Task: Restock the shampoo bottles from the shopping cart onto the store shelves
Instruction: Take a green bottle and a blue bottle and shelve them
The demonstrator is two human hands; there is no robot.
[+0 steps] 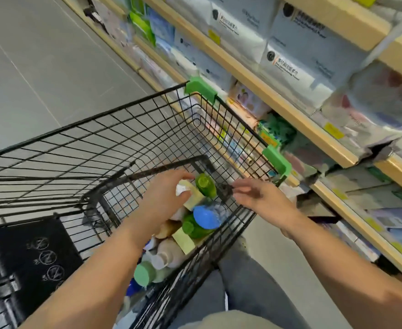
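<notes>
Green-capped bottle (205, 185) is found at 1 o'clock, touching the loosely spread left hand (165, 198), right hand (258, 194) kept empty.

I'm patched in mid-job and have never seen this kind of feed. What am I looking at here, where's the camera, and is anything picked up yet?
There is no machine: these are a person's two bare hands, filmed by one wide-angle camera worn on the head, looking forward and down. The black wire shopping cart stands beside wooden store shelves stocked with white packs. At the cart's near end lies a pile of bottles: a green bottle, a blue-capped bottle, a pale green-capped bottle and some beige ones. The left hand reaches into the pile with its fingers over a white and yellow item beside the green bottle; the picture is too blurred to say if its grip has closed. The right hand is open, fingers by the cart's rim, holding nothing. No bottle is lifted clear yet.
</notes>
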